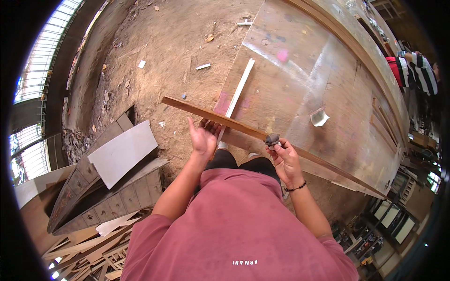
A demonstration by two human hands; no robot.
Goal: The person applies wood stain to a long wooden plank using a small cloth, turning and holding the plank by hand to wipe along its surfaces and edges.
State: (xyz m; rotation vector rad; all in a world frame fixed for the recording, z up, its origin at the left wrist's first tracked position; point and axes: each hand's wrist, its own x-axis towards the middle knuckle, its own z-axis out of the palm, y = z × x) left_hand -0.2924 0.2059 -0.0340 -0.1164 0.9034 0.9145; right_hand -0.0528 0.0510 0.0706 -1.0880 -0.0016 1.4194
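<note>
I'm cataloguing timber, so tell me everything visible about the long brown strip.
The long brown strip looks wooden, narrow and smooth-edged. It slants from upper left toward lower right, crossing above a white strip, and seems to continue past the right hand, which holds a grey wad at it. The left hand's fingers reach its near edge; whether they touch is unclear.

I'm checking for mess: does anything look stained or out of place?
Yes: a pink stain stands out on the brown wooden worktop, and a small white strip lies loose on the bare dirt floor.
</note>
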